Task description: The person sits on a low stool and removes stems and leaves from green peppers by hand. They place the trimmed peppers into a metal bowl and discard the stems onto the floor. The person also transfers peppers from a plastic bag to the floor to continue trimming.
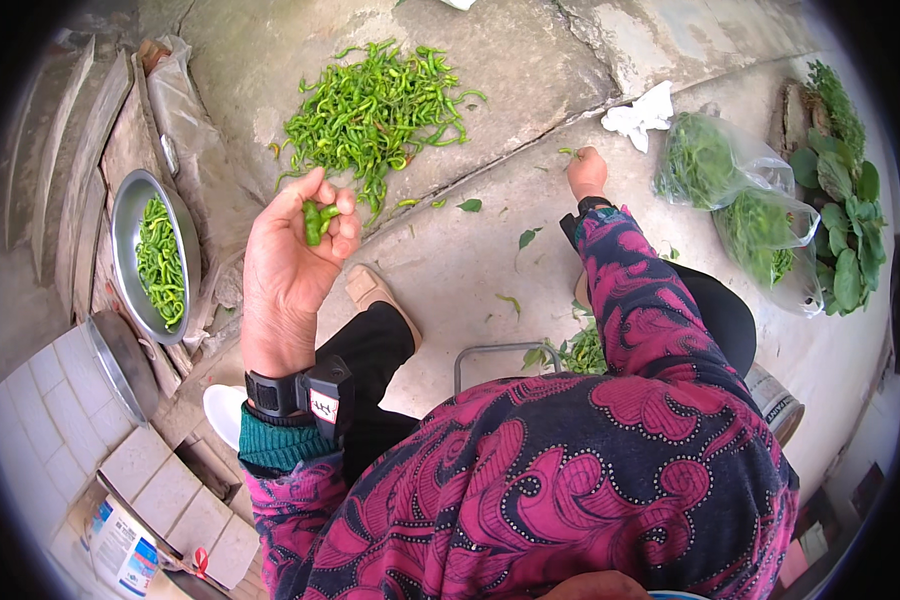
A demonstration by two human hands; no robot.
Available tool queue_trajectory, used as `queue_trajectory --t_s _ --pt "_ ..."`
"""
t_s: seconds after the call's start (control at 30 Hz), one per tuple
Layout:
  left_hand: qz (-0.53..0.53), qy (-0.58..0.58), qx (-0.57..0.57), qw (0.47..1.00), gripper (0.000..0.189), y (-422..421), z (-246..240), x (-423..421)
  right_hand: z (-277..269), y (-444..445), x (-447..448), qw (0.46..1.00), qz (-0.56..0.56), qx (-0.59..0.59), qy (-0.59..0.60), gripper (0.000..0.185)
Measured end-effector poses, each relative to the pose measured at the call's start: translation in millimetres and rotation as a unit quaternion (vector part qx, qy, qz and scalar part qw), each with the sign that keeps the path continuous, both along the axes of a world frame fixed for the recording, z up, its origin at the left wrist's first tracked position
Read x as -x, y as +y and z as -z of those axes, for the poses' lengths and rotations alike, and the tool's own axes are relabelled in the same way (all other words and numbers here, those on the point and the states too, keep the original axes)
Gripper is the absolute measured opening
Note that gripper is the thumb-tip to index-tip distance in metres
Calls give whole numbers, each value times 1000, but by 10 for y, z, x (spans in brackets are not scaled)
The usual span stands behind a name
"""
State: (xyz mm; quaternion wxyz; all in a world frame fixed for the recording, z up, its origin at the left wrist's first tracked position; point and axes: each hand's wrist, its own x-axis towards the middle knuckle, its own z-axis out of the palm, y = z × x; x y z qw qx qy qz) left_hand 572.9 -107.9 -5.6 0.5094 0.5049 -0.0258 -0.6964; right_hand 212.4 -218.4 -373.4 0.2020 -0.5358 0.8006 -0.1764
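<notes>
My left hand (300, 247) is raised palm up at the left, its fingers curled around a few green chili peppers (315, 223). Beyond it a large heap of green chili peppers (375, 112) lies on the concrete floor. Farther right, my right hand (587, 174) is low over the floor, fingers closed, with a small green piece (568, 151) at the fingertips; what it is cannot be told. At the far left stands a metal basin (189, 255) holding more green peppers.
Crumpled white tissue (640, 117) lies beyond my right hand. Plastic bags of greens (765, 225) and leafy plants (846, 225) are at the right. Scattered leaves (526, 238) dot the floor. Wooden boards (131, 150) lie at the left. A metal-framed object (506, 347) is between my legs.
</notes>
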Motion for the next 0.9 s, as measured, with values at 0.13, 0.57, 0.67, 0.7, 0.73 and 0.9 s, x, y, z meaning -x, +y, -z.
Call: queue_trajectory --t_s 0.13,0.57,0.67,0.7,0.73,0.9 --pt "38 11 -16 999 21 12 55 62 206 -110 111 1000 -16 -15 14 16" --pt "81 -89 32 992 20 -29 30 158 -225 -149 -42 904 116 -105 -399 14" --pt "96 -120 66 986 22 21 -15 189 -903 -12 -460 810 76 -81 -576 8" --pt "103 -145 74 981 21 56 -37 198 -1172 33 -643 785 54 -85 -611 7" --pt "116 -163 73 977 21 83 -65 189 -1455 92 -848 758 30 -91 -646 7" --pt "143 -275 117 944 28 194 -228 161 -2824 430 -1581 708 -189 -135 -666 11"
